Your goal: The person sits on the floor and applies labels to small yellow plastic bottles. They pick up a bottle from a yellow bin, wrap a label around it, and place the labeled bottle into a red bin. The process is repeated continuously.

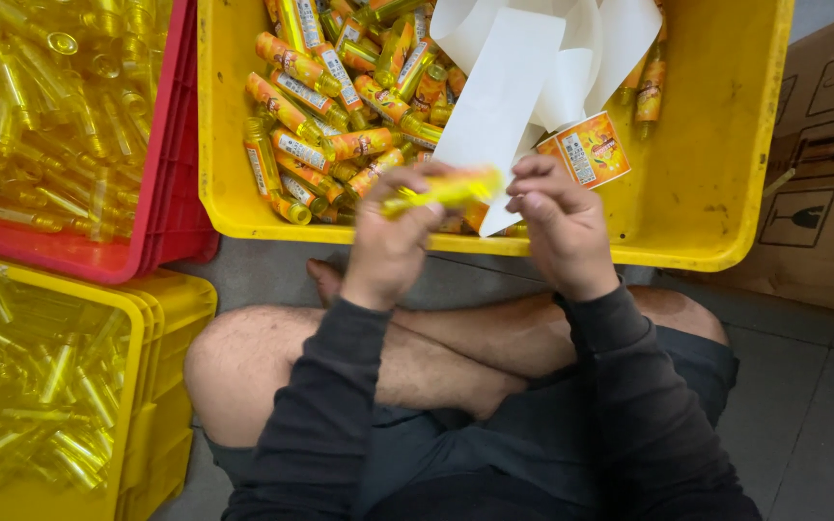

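Observation:
My left hand grips a small clear yellow bottle, held sideways over the near rim of a yellow crate. My right hand is beside the bottle's right end, fingers bent around the end of a white backing strip that carries an orange label. Whether the right fingers touch the bottle I cannot tell. In the crate lie several small yellow bottles with orange labels.
A red crate at the left holds several bare yellow bottles, and a yellow crate below it holds more. A cardboard box stands at the right. My crossed bare legs rest on the grey floor.

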